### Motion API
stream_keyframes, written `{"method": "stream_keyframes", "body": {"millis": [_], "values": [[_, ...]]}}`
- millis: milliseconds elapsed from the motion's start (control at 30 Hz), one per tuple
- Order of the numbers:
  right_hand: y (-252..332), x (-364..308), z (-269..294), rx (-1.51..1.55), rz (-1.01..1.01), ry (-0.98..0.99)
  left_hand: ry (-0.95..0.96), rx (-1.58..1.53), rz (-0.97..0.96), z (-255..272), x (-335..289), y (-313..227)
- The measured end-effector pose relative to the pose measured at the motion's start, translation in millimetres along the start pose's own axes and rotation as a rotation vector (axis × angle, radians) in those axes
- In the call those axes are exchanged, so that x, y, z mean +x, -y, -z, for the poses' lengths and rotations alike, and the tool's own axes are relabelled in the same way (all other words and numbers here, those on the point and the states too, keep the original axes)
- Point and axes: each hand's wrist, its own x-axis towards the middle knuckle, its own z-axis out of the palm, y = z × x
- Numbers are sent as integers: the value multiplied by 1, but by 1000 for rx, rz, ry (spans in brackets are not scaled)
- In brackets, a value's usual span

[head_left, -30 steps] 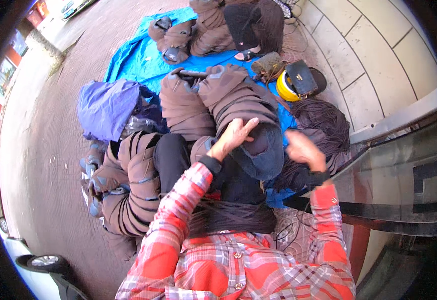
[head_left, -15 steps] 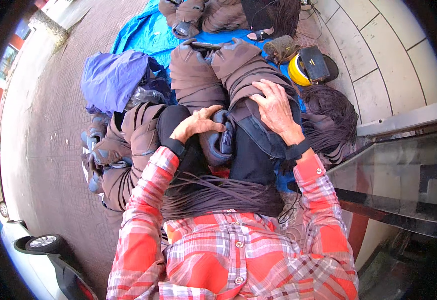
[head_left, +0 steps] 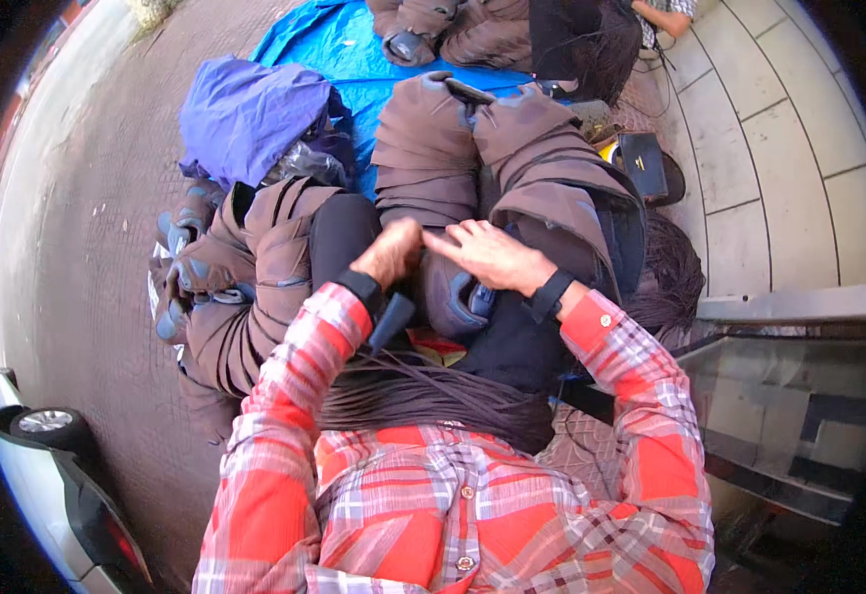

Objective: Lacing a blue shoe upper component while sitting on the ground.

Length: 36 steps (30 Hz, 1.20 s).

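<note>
My two hands meet above my lap, in front of stacked brown shoe uppers with blue-grey trim. My left hand (head_left: 393, 251) is curled closed; what it holds, if anything, is hidden. A short dark blue strip (head_left: 391, 322) shows under its wrist. My right hand (head_left: 497, 257) reaches across with its fingers stretched out, the fingertips touching or almost touching my left hand. Just below them, a single brown and blue-grey upper (head_left: 453, 302) sits between my thighs. Nested uppers (head_left: 423, 148) stand beyond my hands, and another stack (head_left: 542, 163) leans over my right leg.
A bundle of dark cords (head_left: 433, 391) lies across my lap. More uppers (head_left: 274, 238) are piled at my left, near a purple cloth (head_left: 250, 119). A blue tarp (head_left: 314, 45) spreads ahead. A black box (head_left: 643, 163) and a glass case (head_left: 779, 396) are at right; another person's arm (head_left: 662, 18) shows at far right.
My right hand has left the stack on my right leg and come across to my left hand. My left hand has lifted off the single upper and curled. The view has shifted.
</note>
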Motion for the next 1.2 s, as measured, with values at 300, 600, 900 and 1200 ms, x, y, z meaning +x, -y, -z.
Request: {"method": "stream_keyframes", "body": {"millis": [300,600,900,1200], "values": [[-23,11,10,2,196,-12,74,-677,363,-33,-43,31],[-46,-15,163,517,62,49,499,-891,73,-109,-132,-28],[-52,1,252,776,237,239,930,-952,-85,-179,-196,-47],[-120,27,70,698,-286,65,462,-588,-106,-35,-14,-43]]}}
